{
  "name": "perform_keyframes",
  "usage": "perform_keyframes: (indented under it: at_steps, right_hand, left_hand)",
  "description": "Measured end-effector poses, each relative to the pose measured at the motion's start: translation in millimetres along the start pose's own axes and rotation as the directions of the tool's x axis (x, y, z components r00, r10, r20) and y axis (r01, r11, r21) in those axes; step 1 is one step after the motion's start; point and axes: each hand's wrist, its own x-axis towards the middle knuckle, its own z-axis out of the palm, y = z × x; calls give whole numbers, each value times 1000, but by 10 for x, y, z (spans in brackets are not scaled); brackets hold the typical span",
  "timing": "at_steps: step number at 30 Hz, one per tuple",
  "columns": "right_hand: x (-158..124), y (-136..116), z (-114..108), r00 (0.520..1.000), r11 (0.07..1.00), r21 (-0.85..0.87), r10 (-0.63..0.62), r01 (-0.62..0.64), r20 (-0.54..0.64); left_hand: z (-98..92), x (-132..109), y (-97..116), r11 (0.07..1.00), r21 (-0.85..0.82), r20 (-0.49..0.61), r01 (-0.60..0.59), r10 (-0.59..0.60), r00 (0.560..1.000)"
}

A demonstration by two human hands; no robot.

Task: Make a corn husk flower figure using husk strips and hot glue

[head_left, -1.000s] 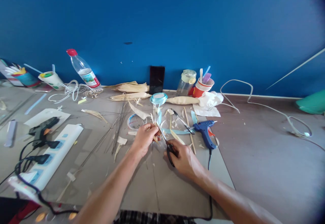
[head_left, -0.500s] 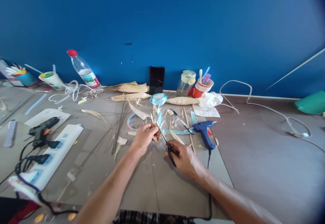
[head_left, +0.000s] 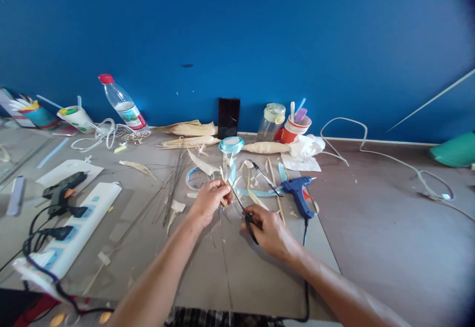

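Note:
Near the middle of the table, my left hand (head_left: 213, 199) pinches a small strip of pale dried corn husk (head_left: 224, 203), its fingers closed. My right hand (head_left: 267, 228) is wrapped round the black handles of a pair of scissors (head_left: 251, 228). The blades point up and left, reaching the husk by my left fingertips; whether they touch it I cannot tell. Just beyond the hands stands a roll of light blue ribbon (head_left: 231, 145), its loose end trailing down. A blue glue gun (head_left: 300, 193) lies right of my right hand, beside a pen (head_left: 266, 178).
Thin wires (head_left: 172, 183) and husk scraps lie left of my hands. A white power strip (head_left: 83, 230) with a black glue gun (head_left: 65, 191) is further left. Along the blue wall are a bottle (head_left: 124, 104), a phone (head_left: 228, 117), a jar (head_left: 271, 121) and paper cups (head_left: 296, 129).
Very little differs. Both hands keep almost the same place and hold, with only a slight shift at the left fingertips and the scissor blades.

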Motion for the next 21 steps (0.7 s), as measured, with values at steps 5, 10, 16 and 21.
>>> perform_keyframes:
  at_steps: [5, 10, 16, 21]
  right_hand:
    - [13, 7, 6, 999, 996, 82, 34, -35, 21]
    - [18, 0, 6, 999, 993, 111, 37, -40, 33]
    - [16, -30, 5, 998, 990, 126, 58, -62, 36]
    - [16, -38, -3, 997, 992, 112, 59, -63, 38]
  left_hand:
    - [1, 8, -14, 1000, 9, 18, 15, -15, 1000]
    - [31, -6, -2, 999, 36, 11, 36, -37, 999]
    - [43, -8, -6, 994, 88, 7, 60, -61, 998]
    - [37, -7, -23, 993, 107, 12, 49, -51, 999]
